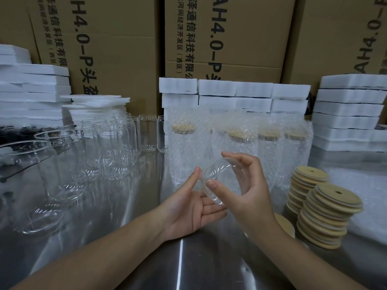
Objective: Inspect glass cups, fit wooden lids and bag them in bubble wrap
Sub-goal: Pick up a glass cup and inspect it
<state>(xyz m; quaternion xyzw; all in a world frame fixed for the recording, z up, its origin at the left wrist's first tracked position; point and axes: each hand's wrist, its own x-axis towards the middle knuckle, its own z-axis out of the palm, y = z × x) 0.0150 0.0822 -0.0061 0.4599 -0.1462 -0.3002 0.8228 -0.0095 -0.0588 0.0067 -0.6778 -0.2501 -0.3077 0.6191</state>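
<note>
The right grip (247,191) curls round a glass cup (225,174), thumb on its near rim and fingers arched over its far side. The cup lies tilted on its side above the table (146,248), between both grips. The left grip (188,208) is spread palm-up, its straight fingers beneath the cup and its thumb touching the rim. Stacked wooden lids (326,214) stand to the right, bubble-wrapped cups (236,147) behind, and bare cups (117,147) to the left.
</note>
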